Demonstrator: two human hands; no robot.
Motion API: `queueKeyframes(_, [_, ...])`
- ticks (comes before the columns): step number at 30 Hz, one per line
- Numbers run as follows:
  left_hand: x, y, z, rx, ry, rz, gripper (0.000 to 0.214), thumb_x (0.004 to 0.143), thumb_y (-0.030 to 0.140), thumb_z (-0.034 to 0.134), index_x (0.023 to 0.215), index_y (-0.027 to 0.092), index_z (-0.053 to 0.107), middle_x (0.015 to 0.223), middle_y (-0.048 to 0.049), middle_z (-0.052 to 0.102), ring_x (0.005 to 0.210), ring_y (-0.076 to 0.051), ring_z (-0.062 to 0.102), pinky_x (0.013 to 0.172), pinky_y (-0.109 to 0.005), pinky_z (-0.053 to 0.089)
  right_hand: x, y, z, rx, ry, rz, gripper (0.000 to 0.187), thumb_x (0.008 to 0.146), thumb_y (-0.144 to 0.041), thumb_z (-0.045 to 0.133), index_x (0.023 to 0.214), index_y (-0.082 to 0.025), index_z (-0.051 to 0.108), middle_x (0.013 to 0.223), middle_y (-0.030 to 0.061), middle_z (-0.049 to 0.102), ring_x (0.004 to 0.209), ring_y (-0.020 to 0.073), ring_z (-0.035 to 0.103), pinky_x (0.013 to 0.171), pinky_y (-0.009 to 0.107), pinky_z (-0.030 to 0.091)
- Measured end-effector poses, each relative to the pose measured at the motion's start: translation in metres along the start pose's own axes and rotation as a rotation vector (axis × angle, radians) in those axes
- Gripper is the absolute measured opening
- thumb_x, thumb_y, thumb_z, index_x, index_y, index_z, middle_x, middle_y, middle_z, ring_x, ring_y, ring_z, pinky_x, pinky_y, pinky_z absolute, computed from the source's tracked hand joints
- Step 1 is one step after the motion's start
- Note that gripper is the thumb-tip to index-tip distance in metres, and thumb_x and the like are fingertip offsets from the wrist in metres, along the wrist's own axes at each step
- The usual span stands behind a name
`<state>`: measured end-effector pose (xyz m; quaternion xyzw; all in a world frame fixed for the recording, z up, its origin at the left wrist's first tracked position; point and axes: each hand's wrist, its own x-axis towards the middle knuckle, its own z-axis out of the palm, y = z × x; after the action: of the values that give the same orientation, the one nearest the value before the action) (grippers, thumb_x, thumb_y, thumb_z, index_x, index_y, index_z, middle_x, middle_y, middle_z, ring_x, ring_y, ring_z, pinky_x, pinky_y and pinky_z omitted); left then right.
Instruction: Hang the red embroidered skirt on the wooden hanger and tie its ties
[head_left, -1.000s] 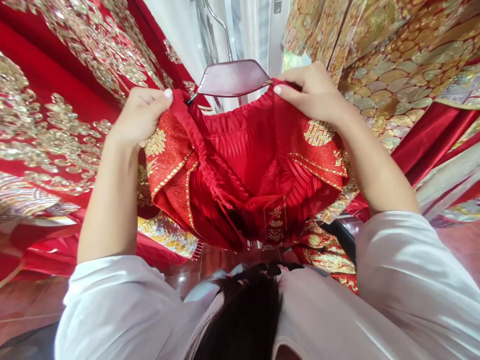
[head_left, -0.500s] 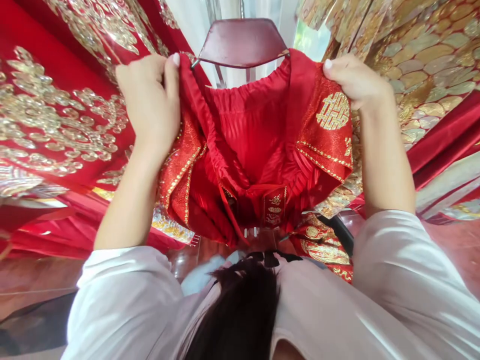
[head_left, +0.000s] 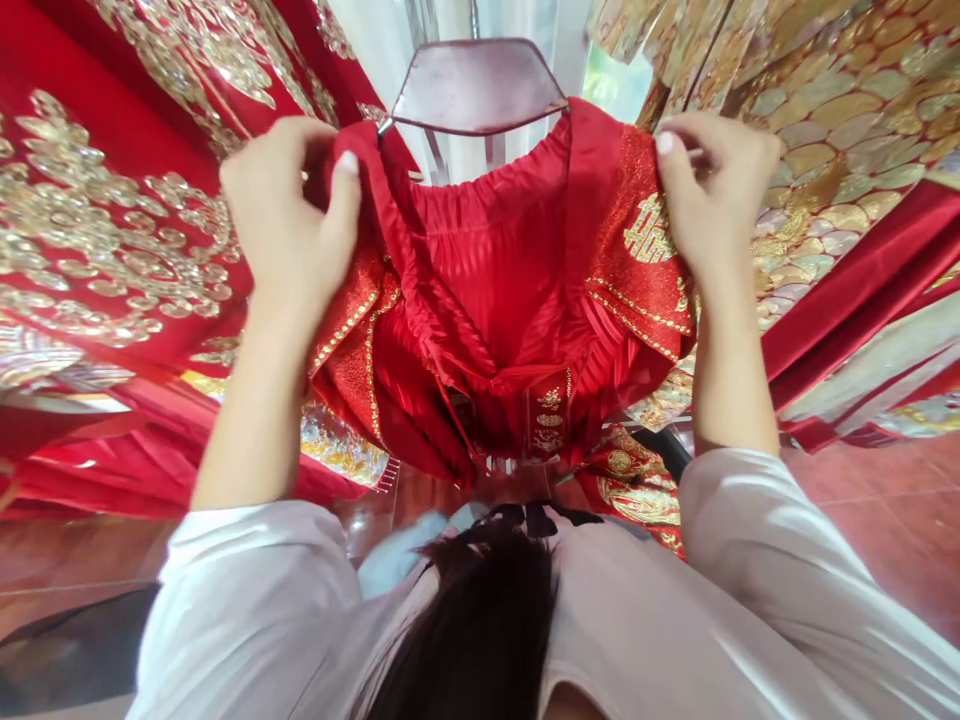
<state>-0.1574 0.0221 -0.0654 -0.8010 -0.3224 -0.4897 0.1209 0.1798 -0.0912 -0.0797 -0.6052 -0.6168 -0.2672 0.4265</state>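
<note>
A red pleated skirt (head_left: 487, 280) with a gathered waistband and gold-embroidered panels hangs in front of me from a brown hanger (head_left: 480, 88). The hanger's metal ends reach the waistband on both sides. My left hand (head_left: 289, 205) is closed at the skirt's left upper edge, thumb in front and fingers curled behind the cloth. At the right edge, beside a gold emblem (head_left: 649, 232), my right hand (head_left: 716, 185) pinches the panel between thumb and curled fingers. A thin red cord (head_left: 454, 420) dangles from the skirt's front.
Red cloth with gold beading (head_left: 112, 230) hangs close on the left. Gold sequined cloth (head_left: 832, 120) hangs on the right, above red and white fabric (head_left: 862, 310). Below lie another red-and-gold embroidered piece (head_left: 634, 485) and a reddish tiled floor (head_left: 862, 510).
My right hand has shifted left and its wrist has turned more upright. The left thumb has spread further from its fingers. Skirt and hanger have moved slightly left.
</note>
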Motion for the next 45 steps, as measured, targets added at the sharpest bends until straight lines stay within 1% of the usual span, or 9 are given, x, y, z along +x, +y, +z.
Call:
queueKeyframes(3, [-0.055,0.027,0.002,0.099,0.269,0.079,0.04,0.092,0.038,0.036,0.099,0.009,0.062,0.098,-0.0097,0.064,0.102,-0.021,0.058,0.094,-0.039,0.041,-0.054,-0.023,0.004,-0.167,0.185,0.001,0.035,0.094,-0.036,0.046,0.113,-0.012,0.062,0.112,0.0125,0.063,0.108,0.0215,0.054,0.094,0.039,0.039])
queueKeyframes(7, [-0.125,0.054,0.023,0.124,0.117,-0.17,0.04,0.079,0.049,0.059,0.095,0.012,0.059,0.083,-0.0082,0.061,0.073,-0.018,0.056,0.067,-0.029,0.042,-0.139,-0.063,0.031,-0.142,0.411,0.153,0.034,0.087,-0.036,0.056,0.112,-0.014,0.056,0.096,0.0116,0.061,0.092,0.0233,0.058,0.083,0.041,0.044])
queueKeyframes(12, [-0.151,0.068,0.042,0.008,0.021,-0.293,0.029,0.084,0.026,0.051,0.059,0.018,0.04,0.052,0.0032,0.039,0.047,-0.01,0.038,0.051,-0.023,0.029,-0.177,-0.094,0.063,0.229,0.094,0.457,0.041,0.084,-0.037,0.057,0.117,-0.016,0.043,0.071,0.0,0.055,0.05,0.0123,0.048,0.052,0.027,0.043])
queueKeyframes(19, [-0.149,0.11,0.034,-0.052,-0.191,0.026,0.025,0.086,0.02,0.046,0.061,0.018,0.046,0.053,0.0005,0.047,0.045,-0.011,0.041,0.048,-0.025,0.026,-0.139,-0.135,0.049,0.641,-0.048,0.115,0.033,0.085,-0.022,0.05,0.116,-0.023,0.039,0.088,0.0016,0.064,0.068,0.0134,0.063,0.064,0.024,0.05])
queueKeyframes(28, [-0.152,0.091,0.081,0.016,-0.42,-0.265,0.016,0.085,0.023,0.053,0.072,0.016,0.057,0.068,-0.0038,0.061,0.059,-0.015,0.056,0.054,-0.024,0.032,-0.144,-0.111,0.082,0.554,-0.227,0.152,0.027,0.09,-0.029,0.044,0.114,-0.019,0.048,0.097,0.0052,0.066,0.078,0.0157,0.065,0.069,0.025,0.049])
queueKeyframes(33, [-0.133,0.086,0.039,-0.105,-0.366,-0.247,0.023,0.088,0.035,0.055,0.074,0.018,0.06,0.068,-0.0016,0.061,0.06,-0.014,0.056,0.056,-0.024,0.036,-0.116,-0.109,0.043,0.297,-0.015,0.03,0.021,0.09,-0.032,0.053,0.101,-0.015,0.059,0.066,0.0007,0.059,0.055,0.012,0.052,0.056,0.025,0.043])
queueKeyframes(37, [-0.078,0.073,-0.017,0.104,-0.077,-0.044,0.021,0.089,0.036,0.052,0.089,0.02,0.066,0.082,-0.0043,0.065,0.08,-0.02,0.059,0.082,-0.034,0.044,-0.045,-0.101,0.028,0.098,0.224,-0.228,0.019,0.091,-0.027,0.052,0.102,-0.016,0.062,0.093,0.0066,0.064,0.087,0.0177,0.058,0.082,0.035,0.045])
queueKeyframes(41, [-0.008,0.051,-0.038,0.226,-0.175,-0.012,0.052,0.09,0.041,0.051,0.135,0.015,0.046,0.117,-0.0113,0.055,0.112,-0.028,0.051,0.099,-0.048,0.036,0.037,-0.114,0.039,0.047,-0.139,-0.442,0.033,0.094,-0.031,0.053,0.125,-0.022,0.053,0.133,0.0007,0.049,0.128,0.0218,0.04,0.106,0.045,0.031])
queueKeyframes(45, [0.026,0.038,-0.029,0.203,-0.352,0.017,0.05,0.092,0.047,0.044,0.115,0.006,0.059,0.083,-0.0037,0.053,0.096,-0.022,0.057,0.091,-0.045,0.041,0.085,-0.135,0.055,-0.008,-0.461,-0.435,0.033,0.096,-0.043,0.047,0.122,-0.024,0.055,0.13,-0.0049,0.048,0.13,0.0222,0.034,0.11,0.054,0.02])
